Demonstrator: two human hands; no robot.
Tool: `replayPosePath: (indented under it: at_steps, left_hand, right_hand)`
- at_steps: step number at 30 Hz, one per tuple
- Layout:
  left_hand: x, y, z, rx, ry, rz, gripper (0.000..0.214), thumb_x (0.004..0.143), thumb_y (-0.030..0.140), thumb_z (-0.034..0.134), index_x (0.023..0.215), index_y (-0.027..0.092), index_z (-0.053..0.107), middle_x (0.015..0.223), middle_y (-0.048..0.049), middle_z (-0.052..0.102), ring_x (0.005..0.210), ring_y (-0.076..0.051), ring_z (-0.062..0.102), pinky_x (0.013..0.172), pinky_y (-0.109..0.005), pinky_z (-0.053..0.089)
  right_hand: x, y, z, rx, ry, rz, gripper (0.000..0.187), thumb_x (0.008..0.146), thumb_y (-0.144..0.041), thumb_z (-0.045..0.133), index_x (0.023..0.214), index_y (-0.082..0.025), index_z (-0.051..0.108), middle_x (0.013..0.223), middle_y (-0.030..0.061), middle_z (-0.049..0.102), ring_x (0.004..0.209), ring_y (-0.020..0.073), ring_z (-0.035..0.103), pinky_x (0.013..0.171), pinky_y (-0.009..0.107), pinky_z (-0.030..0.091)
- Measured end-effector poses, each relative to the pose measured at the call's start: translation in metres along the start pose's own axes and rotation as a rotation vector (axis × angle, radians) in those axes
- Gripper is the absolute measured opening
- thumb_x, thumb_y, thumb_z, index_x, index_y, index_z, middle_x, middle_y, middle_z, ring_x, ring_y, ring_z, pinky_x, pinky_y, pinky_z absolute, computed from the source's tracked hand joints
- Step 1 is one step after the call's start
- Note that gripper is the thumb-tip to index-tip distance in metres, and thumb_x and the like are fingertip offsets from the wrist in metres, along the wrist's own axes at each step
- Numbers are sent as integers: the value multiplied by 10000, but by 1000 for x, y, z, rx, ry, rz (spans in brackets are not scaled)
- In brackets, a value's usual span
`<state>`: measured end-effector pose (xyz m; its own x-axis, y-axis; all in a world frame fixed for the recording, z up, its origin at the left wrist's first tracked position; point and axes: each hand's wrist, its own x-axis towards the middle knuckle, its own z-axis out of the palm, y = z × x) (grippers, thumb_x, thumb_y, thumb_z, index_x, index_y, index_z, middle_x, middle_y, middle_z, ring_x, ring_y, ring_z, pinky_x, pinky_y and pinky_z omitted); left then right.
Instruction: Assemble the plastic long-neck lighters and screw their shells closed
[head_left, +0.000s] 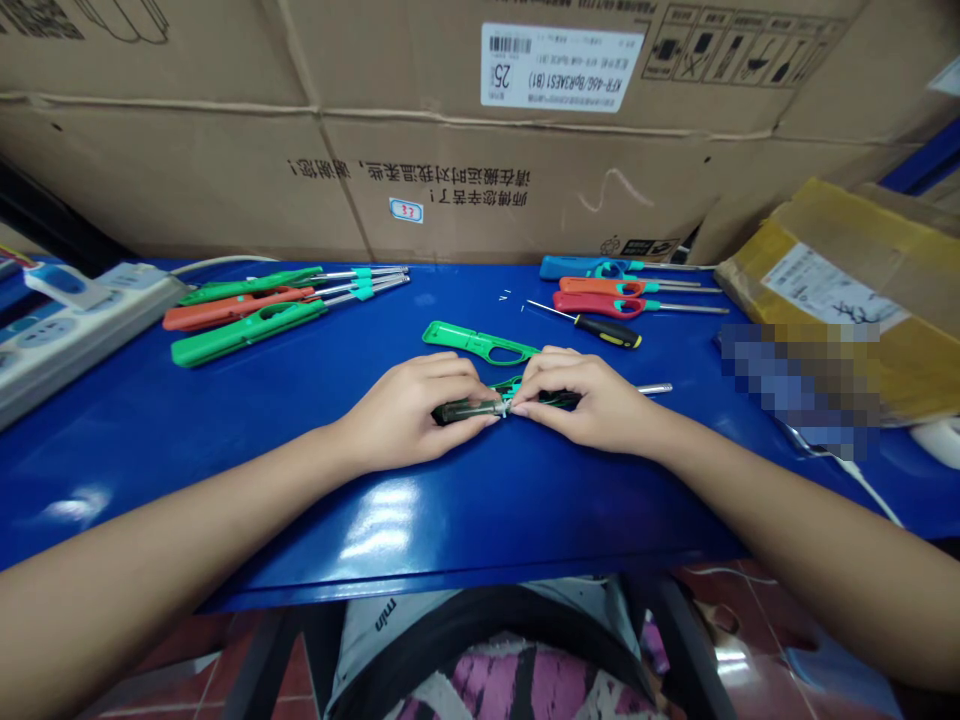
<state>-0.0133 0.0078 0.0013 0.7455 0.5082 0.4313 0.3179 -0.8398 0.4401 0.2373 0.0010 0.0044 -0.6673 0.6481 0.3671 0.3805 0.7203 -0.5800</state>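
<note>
Lighter held: 1 | left lighters: 3 | right lighters: 3 | screwdriver: 1

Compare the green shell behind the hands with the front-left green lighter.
The green shell is a half casing with no metal tube; the front-left green lighter is whole, with a tube and teal collar. The shell lies alone, the lighter beside two others. Both are green, on the blue table.
</note>
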Motion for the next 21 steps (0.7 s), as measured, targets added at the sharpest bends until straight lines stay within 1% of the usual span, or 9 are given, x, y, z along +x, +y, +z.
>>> replayPosePath:
  at_steps: [5,9,13,16,18,21]
  left_hand:
    - [0,1,2,-57,0,-35,171,947,277,641,1041,163,729,915,-65,717,842,-178,651,781,-306,520]
    - [0,0,2,-50,-1,-41,164,939,274,654,1040,174,737,918,-63,723,851,-182,658,791,-304,518]
    - [0,-3,3,-11,45,-68,174,929,270,675,1066,189,745,956,-58,725,896,-188,667,833,-315,522]
    - [1,-4,5,-19,74,-96,191,932,267,676,1093,197,749,971,-54,720,909,-181,669,850,-312,529]
    - [2,-4,7,-38,94,-108,204,939,253,663,1116,196,747,989,-57,717,920,-177,672,860,-308,531]
    - [3,-3,9,-18,124,-107,256,937,236,658,1181,195,724,998,-61,736,924,-192,661,870,-333,526]
  right_hand:
    - [0,0,1,3,-18,10,87,926,-202,675,855,-200,724,865,30,724,845,172,625,840,359,451]
    - [0,-1,1,-15,-22,28,90,925,-200,667,845,-201,708,864,28,719,851,176,629,845,363,451]
    - [1,-5,1,-82,8,56,78,913,-174,647,844,-192,678,848,33,686,831,177,611,824,349,459]
    - [1,-9,1,-100,48,107,29,893,-169,648,900,-193,664,887,40,642,851,181,600,784,323,473]
    - [2,-10,1,-109,64,131,74,874,-181,676,940,-197,648,940,45,623,886,188,599,795,321,479]
    - [3,-11,1,-131,78,141,173,847,-212,729,985,-204,626,1014,54,615,953,205,596,850,341,479]
